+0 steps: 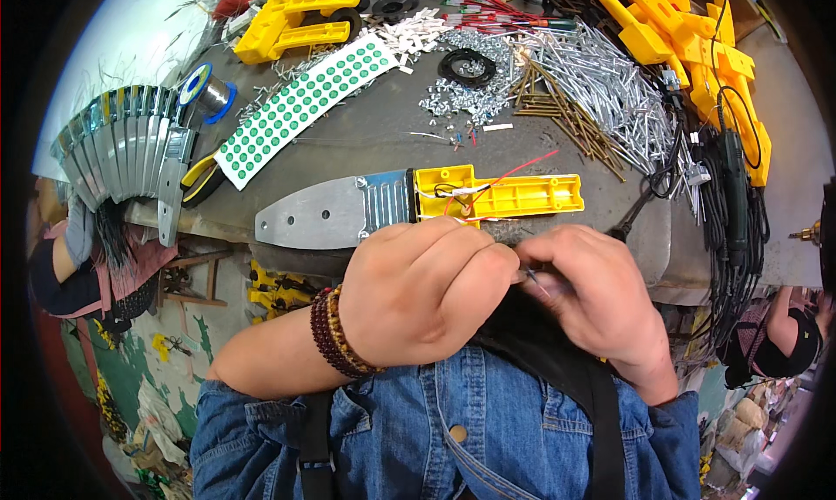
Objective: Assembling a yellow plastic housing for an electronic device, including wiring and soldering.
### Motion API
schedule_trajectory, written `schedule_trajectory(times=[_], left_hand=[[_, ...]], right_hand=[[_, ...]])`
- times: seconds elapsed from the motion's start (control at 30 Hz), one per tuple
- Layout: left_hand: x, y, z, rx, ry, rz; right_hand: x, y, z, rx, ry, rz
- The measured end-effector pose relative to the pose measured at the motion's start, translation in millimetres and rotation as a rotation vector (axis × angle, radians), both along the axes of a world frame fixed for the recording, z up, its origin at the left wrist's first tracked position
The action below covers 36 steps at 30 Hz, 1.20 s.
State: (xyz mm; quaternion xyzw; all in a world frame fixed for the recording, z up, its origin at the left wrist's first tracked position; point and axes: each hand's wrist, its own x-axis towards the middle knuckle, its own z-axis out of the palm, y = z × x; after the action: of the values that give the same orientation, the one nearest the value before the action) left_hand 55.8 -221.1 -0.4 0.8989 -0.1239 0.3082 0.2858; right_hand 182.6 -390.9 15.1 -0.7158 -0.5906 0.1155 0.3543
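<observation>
A grey table [357,143] bears screws [601,86], stickers [305,108] and a yellow-handled tool [402,201]

Grey worktop [366,125]; patchy green-white floor [196,343]; wooden frame [212,280].

Yellow handle [535,197] seemingly blocks way ahead.

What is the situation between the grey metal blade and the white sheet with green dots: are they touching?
Apart. The head view shows a strip of grey benchtop between the blade and the sheet.
</observation>
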Motion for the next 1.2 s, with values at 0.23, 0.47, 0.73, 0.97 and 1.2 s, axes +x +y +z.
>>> schedule_trajectory(times=[0.23, 0.47, 0.73, 0.97, 1.2], left_hand=[[-3, 27, -8, -0.161, -0.056, 0.164], [12, 21, -13, 0.112, 0.074, 0.224], [9, 19, -20, 0.106, 0.000, 0.237], [4, 17, -33, 0.129, -0.127, 0.240], [1, 17, -25, 0.164, -0.128, 0.209]], right_hand=[[10, -8, 4, -0.107, 0.451, -0.121], [15, 4, -21, -0.104, 0.841, -0.173], [8, 20, -7, -0.158, 1.009, -0.293], [0, 26, -14, -0.009, 0.853, -0.337], [-5, 29, -21, 0.077, 0.708, -0.351]])
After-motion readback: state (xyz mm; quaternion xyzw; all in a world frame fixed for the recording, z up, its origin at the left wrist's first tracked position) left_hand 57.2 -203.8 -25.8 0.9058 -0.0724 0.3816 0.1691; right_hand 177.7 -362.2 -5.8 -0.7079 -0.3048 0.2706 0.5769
